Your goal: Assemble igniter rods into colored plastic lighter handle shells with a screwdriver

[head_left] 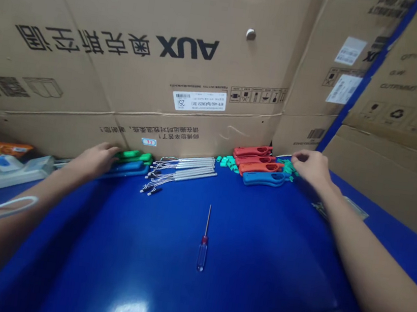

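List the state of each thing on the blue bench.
Left hand: resting on green handle.
Right hand: fingers curled, touching clips.
Clips: loose heap.
Screwdriver: lying flat, untouched, tip pointing away.
Rods: lying side by side, untouched.
Red handles: lying side by side.

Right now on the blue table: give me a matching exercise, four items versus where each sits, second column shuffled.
1 screwdriver
2 metal rods
3 left hand
4 right hand

A beside the red handles, far right
B at the green handle, far left
C alone, nearest the camera
D between the two handle piles

Pairs: 1-C, 2-D, 3-B, 4-A
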`<state>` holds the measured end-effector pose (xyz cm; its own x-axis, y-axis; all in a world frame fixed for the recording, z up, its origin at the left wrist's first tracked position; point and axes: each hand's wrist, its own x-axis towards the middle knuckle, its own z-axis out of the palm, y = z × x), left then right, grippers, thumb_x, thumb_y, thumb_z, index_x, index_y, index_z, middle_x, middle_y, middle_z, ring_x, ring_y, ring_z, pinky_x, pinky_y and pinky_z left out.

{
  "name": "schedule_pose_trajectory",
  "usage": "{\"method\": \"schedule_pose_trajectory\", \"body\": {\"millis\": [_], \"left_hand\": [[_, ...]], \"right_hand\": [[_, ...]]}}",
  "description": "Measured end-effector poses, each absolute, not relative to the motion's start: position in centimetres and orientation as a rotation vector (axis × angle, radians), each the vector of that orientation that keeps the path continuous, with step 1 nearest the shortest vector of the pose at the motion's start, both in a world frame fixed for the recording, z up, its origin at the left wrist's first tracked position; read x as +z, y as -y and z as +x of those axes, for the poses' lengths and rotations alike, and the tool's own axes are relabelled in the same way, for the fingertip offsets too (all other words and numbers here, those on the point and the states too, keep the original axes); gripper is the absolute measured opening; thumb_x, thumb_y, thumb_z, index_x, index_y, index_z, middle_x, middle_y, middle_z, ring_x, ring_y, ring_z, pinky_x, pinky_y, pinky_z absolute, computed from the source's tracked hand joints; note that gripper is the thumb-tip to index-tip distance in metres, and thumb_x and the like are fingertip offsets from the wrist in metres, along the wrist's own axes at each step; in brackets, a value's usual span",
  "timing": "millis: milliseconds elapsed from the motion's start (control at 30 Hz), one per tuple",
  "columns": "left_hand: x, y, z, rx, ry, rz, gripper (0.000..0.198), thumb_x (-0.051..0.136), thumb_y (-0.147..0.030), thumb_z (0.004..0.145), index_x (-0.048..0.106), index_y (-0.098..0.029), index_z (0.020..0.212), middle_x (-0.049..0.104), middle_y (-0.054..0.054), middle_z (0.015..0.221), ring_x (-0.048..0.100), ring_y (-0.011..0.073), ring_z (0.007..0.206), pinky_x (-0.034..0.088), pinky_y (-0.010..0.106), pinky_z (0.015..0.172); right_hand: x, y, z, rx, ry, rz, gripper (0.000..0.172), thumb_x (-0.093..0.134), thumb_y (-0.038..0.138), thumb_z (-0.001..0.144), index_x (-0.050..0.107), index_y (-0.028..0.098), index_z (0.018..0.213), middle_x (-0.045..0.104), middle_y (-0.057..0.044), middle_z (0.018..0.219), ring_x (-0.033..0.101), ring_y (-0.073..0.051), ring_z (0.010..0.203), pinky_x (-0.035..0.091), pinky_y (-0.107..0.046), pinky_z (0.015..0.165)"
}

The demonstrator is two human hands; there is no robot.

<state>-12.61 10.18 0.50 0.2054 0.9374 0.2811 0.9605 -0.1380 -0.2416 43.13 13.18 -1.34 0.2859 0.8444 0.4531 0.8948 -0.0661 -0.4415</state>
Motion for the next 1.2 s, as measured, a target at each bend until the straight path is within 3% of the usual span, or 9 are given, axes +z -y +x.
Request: {"method": "schedule_pose_trajectory", "body": {"millis": [200, 333, 400, 500, 633, 900, 1067, 1200], "left_hand": [[2.7, -7.7, -11.0, 0.094, 1.765, -1.932, 0.036, 0.030, -0.019, 0.095, 0.056, -0.004, 0.115, 0.064, 0.018, 0.100, 0.059, 0.0270, 0.083, 0.042, 0.035, 0.071], [4.2, -5.1, -7.9, 0.036, 1.680, -1.793, 0.042, 0.021, -0.028, 0.101, 0.047, -0.011, 0.130, 0.056, 0.019, 0.122, 0.052, 0.0338, 0.105, 0.039, 0.047, 0.083], [3.6, -3.6, -5.3, 0.037, 1.588, -1.829, 0.041, 0.025, -0.031, 0.101, 0.048, -0.017, 0.132, 0.057, 0.016, 0.121, 0.050, 0.0330, 0.106, 0.038, 0.046, 0.083], [0.9, -1.3, -1.0, 0.038, 1.313, -2.097, 0.034, 0.039, -0.023, 0.095, 0.058, -0.011, 0.121, 0.063, 0.017, 0.099, 0.055, 0.0295, 0.088, 0.043, 0.041, 0.074], [-3.0, 0.6, 3.3, 0.043, 1.152, -2.310, 0.035, 0.047, -0.012, 0.090, 0.057, -0.012, 0.124, 0.063, 0.013, 0.096, 0.055, 0.0269, 0.085, 0.048, 0.038, 0.071], [-4.6, 0.3, 2.1, -0.204, 1.067, -2.486, 0.038, 0.048, -0.009, 0.091, 0.056, -0.013, 0.128, 0.061, 0.014, 0.103, 0.055, 0.0249, 0.086, 0.051, 0.038, 0.074], [-2.3, -0.9, -0.7, -0.321, 1.095, -2.448, 0.041, 0.040, -0.008, 0.091, 0.057, -0.013, 0.128, 0.062, 0.017, 0.109, 0.054, 0.0262, 0.091, 0.050, 0.041, 0.079], [0.8, -4.5, -4.6, -0.330, 1.479, -2.248, 0.039, 0.041, -0.022, 0.094, 0.062, -0.009, 0.125, 0.064, 0.016, 0.106, 0.055, 0.0268, 0.090, 0.047, 0.040, 0.082]], "right_hand": [[-0.6, -12.3, 40.8, -0.138, 1.586, -1.770, 0.019, 0.055, 0.019, 0.078, 0.072, 0.018, 0.085, 0.074, -0.010, 0.092, 0.068, -0.026, 0.088, 0.051, -0.037, 0.086], [0.2, -10.2, 36.8, -0.046, 1.712, -1.527, 0.020, 0.052, 0.021, 0.080, 0.070, 0.018, 0.086, 0.073, -0.008, 0.089, 0.067, -0.022, 0.080, 0.050, -0.033, 0.079], [0.4, -8.1, 33.8, 0.184, 1.891, -1.379, 0.019, 0.050, 0.025, 0.083, 0.067, 0.018, 0.080, 0.071, -0.005, 0.077, 0.064, -0.019, 0.070, 0.048, -0.030, 0.067], [0.3, -4.4, 29.4, 0.592, 2.352, -1.226, 0.029, 0.053, 0.041, 0.087, 0.061, 0.018, 0.071, 0.065, -0.002, 0.066, 0.058, -0.015, 0.061, 0.040, -0.026, 0.056], [-0.6, -1.0, 26.2, 0.695, 2.686, -1.145, 0.034, 0.060, 0.053, 0.081, 0.057, 0.020, 0.091, 0.062, -0.001, 0.065, 0.055, -0.017, 0.061, 0.031, -0.026, 0.054], [-0.5, -1.3, 26.8, 0.881, 2.673, -1.259, 0.012, 0.057, 0.025, 0.080, 0.050, 0.023, 0.090, 0.060, 0.004, 0.062, 0.055, -0.014, 0.060, 0.030, -0.024, 0.055], [-0.4, -1.5, 27.0, 0.800, 2.700, -1.270, 0.009, 0.056, 0.021, 0.078, 0.056, 0.022, 0.087, 0.060, 0.001, 0.061, 0.056, -0.016, 0.066, 0.030, -0.024, 0.055], [-0.2, -1.5, 26.9, 0.780, 2.722, -1.257, 0.009, 0.055, 0.021, 0.078, 0.059, 0.021, 0.086, 0.062, 0.001, 0.061, 0.056, -0.017, 0.068, 0.031, -0.024, 0.056]]}}
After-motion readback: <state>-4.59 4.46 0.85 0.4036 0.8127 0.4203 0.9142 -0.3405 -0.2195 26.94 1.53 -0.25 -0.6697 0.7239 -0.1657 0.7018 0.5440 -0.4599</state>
